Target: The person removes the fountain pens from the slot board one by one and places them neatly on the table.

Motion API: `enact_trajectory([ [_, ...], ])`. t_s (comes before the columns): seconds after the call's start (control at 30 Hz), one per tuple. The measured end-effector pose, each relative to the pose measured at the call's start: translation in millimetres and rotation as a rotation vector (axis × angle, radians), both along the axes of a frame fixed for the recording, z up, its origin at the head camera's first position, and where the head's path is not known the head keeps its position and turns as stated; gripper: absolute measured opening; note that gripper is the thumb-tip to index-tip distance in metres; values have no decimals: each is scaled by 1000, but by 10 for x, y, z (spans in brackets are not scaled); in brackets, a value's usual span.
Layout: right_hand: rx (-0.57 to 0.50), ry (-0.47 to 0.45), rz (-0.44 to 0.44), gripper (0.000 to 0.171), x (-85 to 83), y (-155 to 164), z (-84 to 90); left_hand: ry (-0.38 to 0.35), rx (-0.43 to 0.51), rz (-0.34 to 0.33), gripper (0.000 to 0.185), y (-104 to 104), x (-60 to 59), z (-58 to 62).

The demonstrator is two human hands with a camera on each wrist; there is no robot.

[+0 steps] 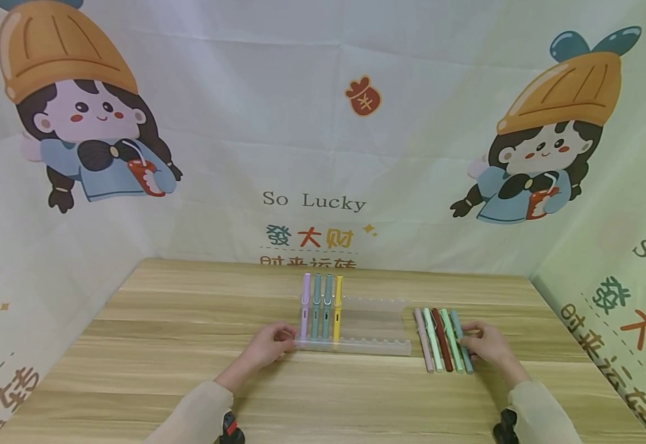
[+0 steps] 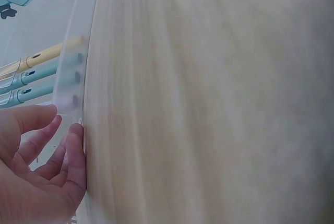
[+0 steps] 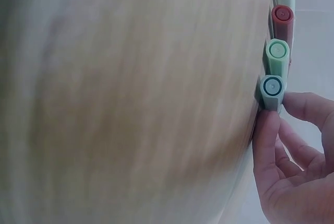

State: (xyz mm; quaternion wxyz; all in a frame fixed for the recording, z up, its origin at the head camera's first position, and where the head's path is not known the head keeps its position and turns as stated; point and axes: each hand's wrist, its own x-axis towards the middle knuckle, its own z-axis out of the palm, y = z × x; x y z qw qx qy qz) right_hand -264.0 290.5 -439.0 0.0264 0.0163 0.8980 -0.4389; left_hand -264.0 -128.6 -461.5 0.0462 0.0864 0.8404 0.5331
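A clear plastic pen rack (image 1: 375, 347) with notched edges lies at mid-table. In its left part are a purple pen (image 1: 305, 308), two teal pens (image 1: 316, 308) and a yellow pen (image 1: 338, 308), side by side. My left hand (image 1: 269, 343) holds the rack's near left corner, thumb and fingertips at its end (image 2: 67, 91). To the right of the rack, loose pens lie in a row: pink (image 1: 424, 342), pale mint (image 1: 432, 340), dark red (image 1: 442, 340), light green (image 1: 452, 342) and blue (image 1: 469, 364). My right hand (image 1: 486, 343) pinches the blue pen (image 3: 272, 87) between thumb and index finger.
The wooden table (image 1: 161, 345) ends at the back against a printed cloth (image 1: 234, 154). Cloth also hangs along the left and right sides. The right-hand cloth (image 1: 606, 327) stands beyond my right hand.
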Motion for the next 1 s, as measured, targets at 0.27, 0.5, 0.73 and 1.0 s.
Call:
enact_trajectory([
  [0.27, -9, 10, -11, 37, -6, 0, 9, 4, -5, -5, 15, -10, -2, 1],
  [0.5, -32, 60, -73, 38, 23, -36, 54, -4, -1, 7, 15, -5, -14, -18],
  [0.73, 37, 151, -106, 34, 18, -157, 89, -16, 8, 4, 15, -8, -10, 4],
  [1.0, -43, 213, -76, 30, -2, -391, 102, -16, -7, 4, 14, -4, -10, 1],
])
